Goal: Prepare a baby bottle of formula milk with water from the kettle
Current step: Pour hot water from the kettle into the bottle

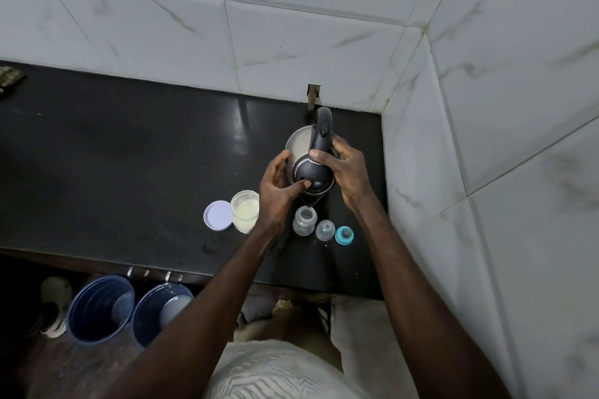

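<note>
The right hand [348, 168] grips the kettle [312, 176] by its handle; the left hand [277, 185] cups its side, thumb on lid. This looks like the pouring step. Next, tip slowly, keeping the spout over the bottle [304, 220].

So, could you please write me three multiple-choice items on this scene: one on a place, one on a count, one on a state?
1. The spout of the kettle hangs just above: A the baby bottle; B the wall; C the floor.
2. Blue buckets on the floor: A one; B two; C three.
3. The baby bottle is: A capped; B open; C lying down.
Answers: 1 A, the spout tip sits right by the bottle's mouth. 2 B, two stand side by side below the counter. 3 B, its mouth is bare and the teal teat ring lies apart from it.
</note>
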